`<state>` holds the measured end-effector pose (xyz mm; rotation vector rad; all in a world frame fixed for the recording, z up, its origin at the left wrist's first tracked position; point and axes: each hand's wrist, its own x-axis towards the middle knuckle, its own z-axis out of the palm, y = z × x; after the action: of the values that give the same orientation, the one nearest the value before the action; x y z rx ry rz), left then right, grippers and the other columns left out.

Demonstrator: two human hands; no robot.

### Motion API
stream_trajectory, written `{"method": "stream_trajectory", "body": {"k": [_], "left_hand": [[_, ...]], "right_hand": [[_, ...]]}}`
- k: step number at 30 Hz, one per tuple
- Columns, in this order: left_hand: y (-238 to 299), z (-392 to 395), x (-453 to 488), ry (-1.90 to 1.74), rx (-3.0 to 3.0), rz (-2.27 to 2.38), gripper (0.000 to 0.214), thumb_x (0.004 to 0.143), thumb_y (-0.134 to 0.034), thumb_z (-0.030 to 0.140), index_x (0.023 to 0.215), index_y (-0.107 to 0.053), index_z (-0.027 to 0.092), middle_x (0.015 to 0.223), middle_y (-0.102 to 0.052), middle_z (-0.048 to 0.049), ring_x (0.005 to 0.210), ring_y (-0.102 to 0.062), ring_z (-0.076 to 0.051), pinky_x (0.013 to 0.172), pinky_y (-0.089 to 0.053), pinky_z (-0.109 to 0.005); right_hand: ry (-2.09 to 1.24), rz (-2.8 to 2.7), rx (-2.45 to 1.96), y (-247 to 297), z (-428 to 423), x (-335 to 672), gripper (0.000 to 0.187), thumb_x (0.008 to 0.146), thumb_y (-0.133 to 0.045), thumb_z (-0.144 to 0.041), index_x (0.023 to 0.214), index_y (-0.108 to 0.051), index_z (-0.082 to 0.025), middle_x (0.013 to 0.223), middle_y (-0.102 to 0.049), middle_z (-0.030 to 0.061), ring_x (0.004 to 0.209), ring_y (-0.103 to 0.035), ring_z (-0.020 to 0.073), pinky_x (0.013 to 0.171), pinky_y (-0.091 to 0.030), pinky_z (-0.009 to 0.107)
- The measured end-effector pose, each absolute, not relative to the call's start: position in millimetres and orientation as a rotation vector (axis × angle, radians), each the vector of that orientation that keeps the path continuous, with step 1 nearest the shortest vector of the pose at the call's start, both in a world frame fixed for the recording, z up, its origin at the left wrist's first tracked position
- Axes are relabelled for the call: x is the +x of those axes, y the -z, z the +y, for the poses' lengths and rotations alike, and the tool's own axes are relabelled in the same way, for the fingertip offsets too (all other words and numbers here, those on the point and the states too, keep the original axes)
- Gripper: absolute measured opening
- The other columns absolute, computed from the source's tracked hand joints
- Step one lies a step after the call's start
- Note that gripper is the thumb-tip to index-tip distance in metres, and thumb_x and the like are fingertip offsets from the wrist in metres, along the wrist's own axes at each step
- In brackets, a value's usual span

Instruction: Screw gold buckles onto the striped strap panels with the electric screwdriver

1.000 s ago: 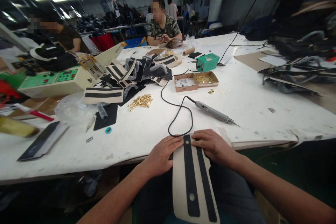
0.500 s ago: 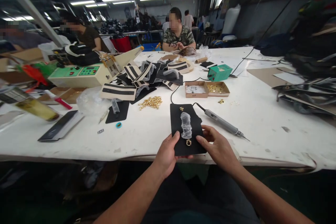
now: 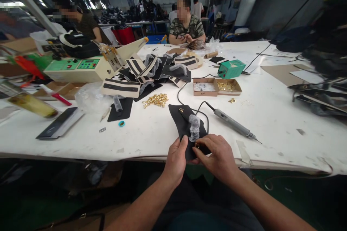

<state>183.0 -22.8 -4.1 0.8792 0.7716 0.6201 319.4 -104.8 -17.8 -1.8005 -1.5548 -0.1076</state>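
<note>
Your left hand [image 3: 175, 159] clasps the edge of a bent, black rectangular panel [image 3: 183, 130]; your right hand [image 3: 218, 154] pinches its near gold metal ring [image 3: 196, 145] beside the translucent plastic-wrapped handle [image 3: 194, 127].

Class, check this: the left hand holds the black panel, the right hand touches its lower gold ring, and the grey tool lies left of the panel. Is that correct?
No: the head view shows the grey tool lying to the right of the black panel. The rest is correct.
</note>
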Motion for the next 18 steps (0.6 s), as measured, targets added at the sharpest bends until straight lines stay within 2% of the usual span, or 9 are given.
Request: {"method": "stream_trajectory", "body": {"k": [6,9,12,14,16,18], "left_hand": [[11,-19,182,-0.715,1.104,0.737,0.046,0.097,-0.063,0.055,0.12,-0.074,0.016,0.112,-0.078,-0.0078,0.106,-0.067,-0.026,0.095,-0.053,-0.033],[14,-18,182,-0.743,1.212,0.769,0.046,0.1,-0.059,0.055,0.117,-0.076,0.017,0.111,-0.077,-0.0068,0.107,-0.065,-0.025,0.097,-0.05,-0.032],[13,-19,182,-0.771,1.207,0.788,0.046,0.098,-0.062,0.057,0.114,-0.076,0.016,0.109,-0.077,-0.0067,0.106,-0.065,-0.025,0.097,-0.051,-0.032],[10,-19,182,-0.744,1.12,0.794,0.047,0.095,-0.065,0.059,0.115,-0.075,0.017,0.108,-0.077,-0.0067,0.101,-0.068,-0.024,0.089,-0.056,-0.032],[6,-20,182,-0.669,0.996,0.809,0.053,0.092,-0.065,0.064,0.118,-0.073,0.018,0.104,-0.077,-0.0077,0.091,-0.07,-0.024,0.071,-0.06,-0.031],[3,-21,182,-0.601,0.905,0.82,0.058,0.089,-0.066,0.068,0.116,-0.072,0.018,0.099,-0.077,-0.0089,0.079,-0.07,-0.024,0.053,-0.057,-0.028]], "right_hand": [[0.078,-1.536,-1.893,12,-101,316,0.004,0.088,-0.075,-0.024,0.091,-0.073,-0.023,0.082,-0.072,0.0012,0.075,-0.065,0.0198,0.076,-0.039,0.035],[0.116,-1.487,-1.934,12,-99,312,0.004,0.085,-0.074,-0.02,0.087,-0.072,-0.023,0.08,-0.072,0.0004,0.073,-0.064,0.0199,0.075,-0.039,0.035],[0.199,-1.545,-1.84,13,-100,314,0.003,0.09,-0.071,-0.019,0.091,-0.072,-0.021,0.081,-0.073,0.0018,0.073,-0.066,0.0198,0.074,-0.04,0.036],[0.242,-1.632,-1.733,13,-101,319,0.006,0.096,-0.067,-0.02,0.097,-0.073,-0.019,0.084,-0.075,0.0033,0.076,-0.068,0.0192,0.075,-0.041,0.036],[0.268,-1.721,-1.641,13,-103,326,0.008,0.101,-0.066,-0.021,0.103,-0.073,-0.018,0.088,-0.077,0.0042,0.077,-0.069,0.0184,0.075,-0.041,0.035],[0.278,-1.799,-1.574,13,-104,332,0.009,0.102,-0.066,-0.021,0.107,-0.072,-0.018,0.089,-0.078,0.0044,0.076,-0.069,0.018,0.075,-0.042,0.035]]}}
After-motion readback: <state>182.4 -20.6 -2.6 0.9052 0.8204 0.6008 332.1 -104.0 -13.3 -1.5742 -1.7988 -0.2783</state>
